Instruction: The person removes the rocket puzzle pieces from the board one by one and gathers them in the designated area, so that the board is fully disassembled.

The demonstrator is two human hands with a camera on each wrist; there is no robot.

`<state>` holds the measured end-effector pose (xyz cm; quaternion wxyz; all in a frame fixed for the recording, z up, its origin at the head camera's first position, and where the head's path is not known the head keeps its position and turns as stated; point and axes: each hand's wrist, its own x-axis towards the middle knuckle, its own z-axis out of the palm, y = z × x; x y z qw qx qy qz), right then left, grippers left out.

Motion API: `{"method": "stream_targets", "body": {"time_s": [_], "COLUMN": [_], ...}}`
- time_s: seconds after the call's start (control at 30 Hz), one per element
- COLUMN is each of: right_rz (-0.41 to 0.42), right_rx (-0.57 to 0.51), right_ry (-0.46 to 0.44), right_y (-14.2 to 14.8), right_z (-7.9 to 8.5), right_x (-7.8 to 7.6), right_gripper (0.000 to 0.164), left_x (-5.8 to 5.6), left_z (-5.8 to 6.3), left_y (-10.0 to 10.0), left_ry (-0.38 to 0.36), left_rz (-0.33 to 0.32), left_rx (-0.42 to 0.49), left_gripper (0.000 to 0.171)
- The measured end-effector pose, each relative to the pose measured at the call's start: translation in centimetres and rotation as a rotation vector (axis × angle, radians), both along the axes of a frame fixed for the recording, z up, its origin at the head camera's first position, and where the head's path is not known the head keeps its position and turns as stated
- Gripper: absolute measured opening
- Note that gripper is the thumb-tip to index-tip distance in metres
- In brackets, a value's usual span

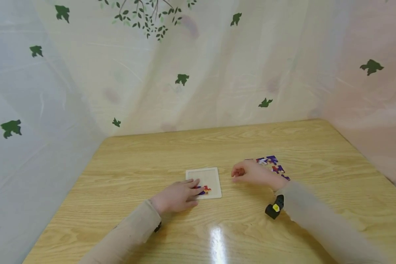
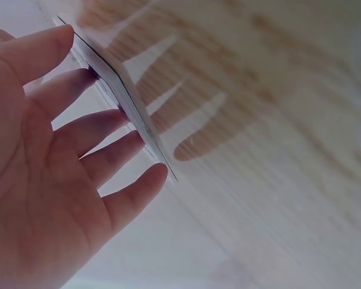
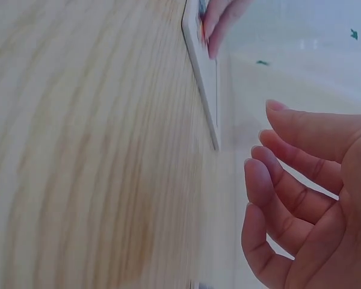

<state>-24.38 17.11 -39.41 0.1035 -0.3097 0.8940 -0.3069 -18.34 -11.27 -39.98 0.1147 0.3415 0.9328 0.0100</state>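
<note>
A square pale puzzle tray (image 1: pixel 214 183) lies on the table, with a few joined red, yellow and purple jigsaw pieces (image 1: pixel 204 190) in its near left part. My left hand (image 1: pixel 178 196) rests on the tray, its extended fingers partly hiding those pieces. In the left wrist view the fingertips (image 2: pixel 132 138) touch the tray along its side. To the right of the tray hovers my right hand (image 1: pixel 254 173), its fingers loosely curled. Nothing shows between its thumb and fingers in the right wrist view. Loose purple, red and white jigsaw pieces (image 1: pixel 271 160) lie just beyond it, some hidden behind the hand.
The wooden table (image 1: pixel 145 154) reaches back to a pale curtain (image 1: pixel 217 91) with green leaf prints, which also hangs along both sides. A black wrist device with a yellow mark (image 1: pixel 275 208) hangs at the right sleeve. Light glares off the table's near middle.
</note>
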Motion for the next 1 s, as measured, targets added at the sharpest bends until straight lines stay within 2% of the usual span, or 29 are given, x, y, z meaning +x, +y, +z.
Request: {"method": "stream_targets", "body": {"time_s": [0.27, 0.47, 0.73, 1.0], "right_rz": [0.133, 0.179, 0.189, 0.153], "right_rx": [-0.038, -0.029, -0.029, 0.011], "right_ry": [-0.002, -0.01, -0.025, -0.013], "right_y": [-3.6, -5.1, -6.2, -7.8], "right_z": [-0.3, -0.5, -0.7, -0.6], "right_x": [-0.3, -0.5, -0.6, -0.2], "right_gripper": [0.005, 0.006, 0.005, 0.023], "left_x": [-0.3, -0.3, -0.1, 0.5], "left_z": [0.1, 0.3, 0.8, 1.0], "left_y": [0.1, -0.2, -1.2, -2.1], "left_ry": [0.049, 0.056, 0.047, 0.049], "left_rz": [-0.049, -0.065, -0.035, -0.066], "left_rx": [0.017, 0.04, 0.044, 0.004], "left_gripper": [0.047, 0.045, 0.046, 0.049]}}
